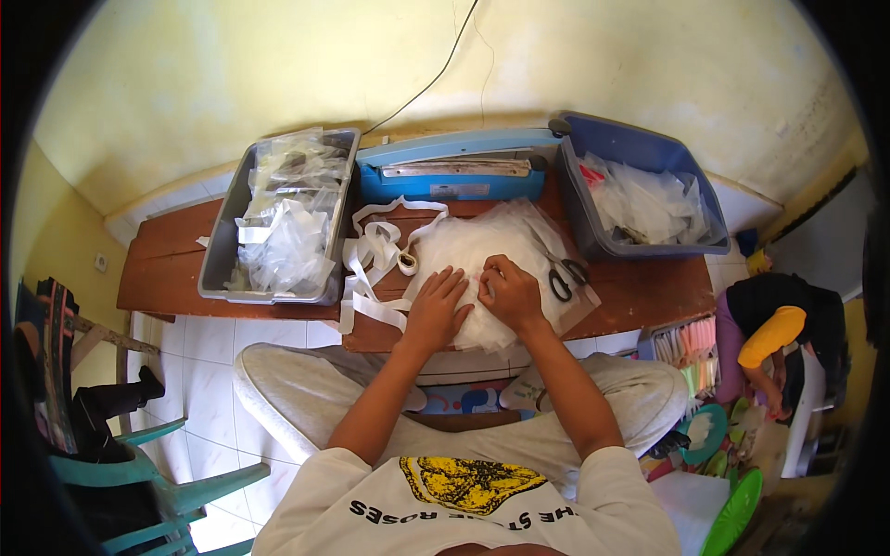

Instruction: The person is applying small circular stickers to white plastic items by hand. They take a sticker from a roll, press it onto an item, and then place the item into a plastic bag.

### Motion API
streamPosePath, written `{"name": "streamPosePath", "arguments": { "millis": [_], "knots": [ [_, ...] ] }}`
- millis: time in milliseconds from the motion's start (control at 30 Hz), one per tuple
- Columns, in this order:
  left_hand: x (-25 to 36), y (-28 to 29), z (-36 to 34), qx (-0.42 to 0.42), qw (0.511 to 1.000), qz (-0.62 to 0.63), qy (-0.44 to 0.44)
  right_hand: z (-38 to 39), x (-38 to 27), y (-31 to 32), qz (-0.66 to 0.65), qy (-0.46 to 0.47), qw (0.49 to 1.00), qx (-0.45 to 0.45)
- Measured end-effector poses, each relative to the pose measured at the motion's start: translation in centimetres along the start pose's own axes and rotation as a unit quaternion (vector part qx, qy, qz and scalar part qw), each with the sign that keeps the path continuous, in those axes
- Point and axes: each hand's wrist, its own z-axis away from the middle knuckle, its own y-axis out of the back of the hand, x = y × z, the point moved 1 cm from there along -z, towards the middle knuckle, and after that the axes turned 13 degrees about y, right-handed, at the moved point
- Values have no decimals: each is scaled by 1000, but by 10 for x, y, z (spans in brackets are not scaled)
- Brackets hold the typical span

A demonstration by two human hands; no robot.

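Note:
My left hand point(436, 306) rests with fingers spread on a heap of translucent white plastic sheets point(459, 241). Beside it, my right hand point(508, 295) has its fingers curled down at the heap over a faint pink bit; what they grip is too small to make out. Black-handled scissors point(559, 269) lie on the right side of the sheets. Left of the heap are loose white strips point(366, 264) and a small roll point(406, 262). A blue sealer-like machine point(450, 190) stands behind, on the wooden bench point(162, 259).
A grey bin of plastic pieces point(211, 275) stands at left, a dark blue bin point(672, 243) at right. A cable runs down the wall. A green chair point(209, 482) is low left. A person point(779, 343) bends among plastic basins point(718, 519) at far right.

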Motion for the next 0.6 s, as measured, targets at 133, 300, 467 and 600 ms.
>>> {"name": "streamPosePath", "arguments": {
  "millis": [133, 300, 467, 600],
  "knots": [
    [0, 0, 0, 4, 1000, 4, 2, -1, 0, 0, -17, -5, 1000, -9],
    [-2, 0, 0, 5, 1000, 9, 1, -1, 1, 2, -23, -12, 999, -25],
    [-2, -1, 0, 3, 1000, 11, 3, 1, 3, 4, -67, -49, 996, -29],
    [-1, 0, 0, 2, 1000, 12, 5, -1, 2, 11, -89, -49, 994, -35]
  ]
}}
